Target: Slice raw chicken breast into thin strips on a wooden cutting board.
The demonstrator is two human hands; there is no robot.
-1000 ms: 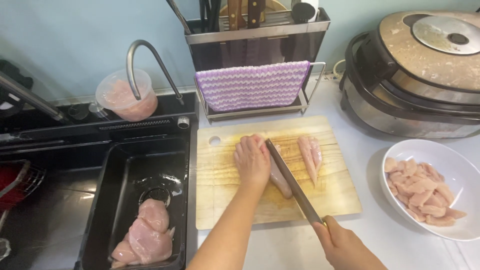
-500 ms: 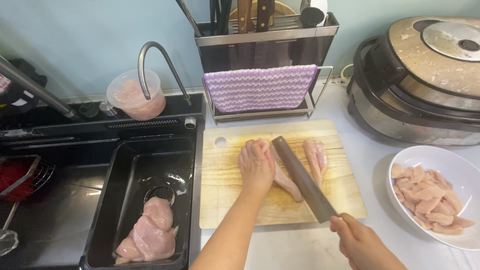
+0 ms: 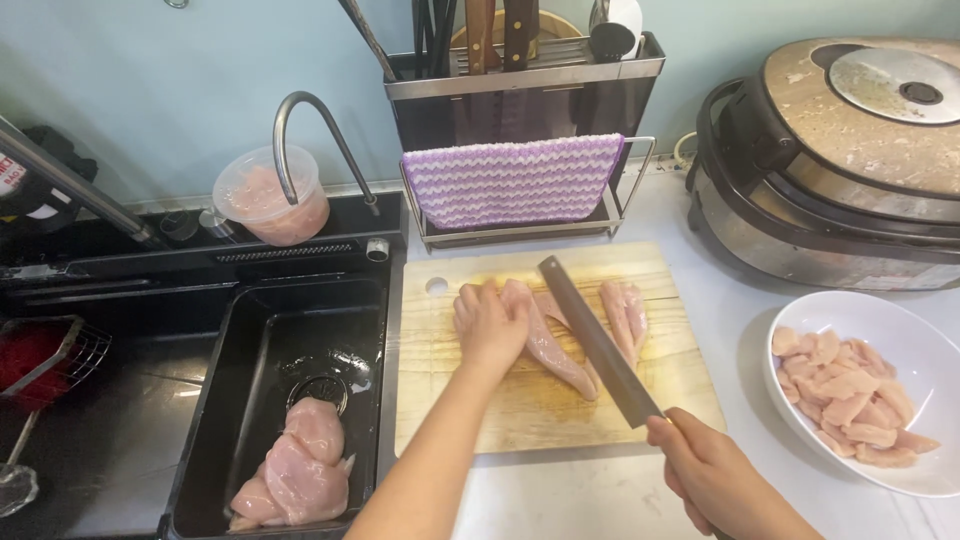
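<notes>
A wooden cutting board (image 3: pixel 670 400) lies on the white counter with raw chicken breast on it. My left hand (image 3: pixel 490 325) presses down on one long piece of chicken (image 3: pixel 555 350). My right hand (image 3: pixel 715 475) grips the handle of a wide-bladed knife (image 3: pixel 595 340), whose blade lies slanted across that piece, tip toward the back of the board. A second strip of chicken (image 3: pixel 625 310) lies apart to the right of the blade.
A white bowl (image 3: pixel 935 480) of cut chicken pieces sits at right. The black sink (image 3: pixel 250 330) at left holds whole chicken breasts (image 3: pixel 300 465). Behind are a tap (image 3: pixel 310 130), a plastic tub (image 3: pixel 270 195), a knife rack with a purple cloth (image 3: pixel 515 180), and a large cooker (image 3: pixel 840 150).
The knife has turned and shifted slightly left over the chicken, with its flat side now more visible. My left hand stays on the meat.
</notes>
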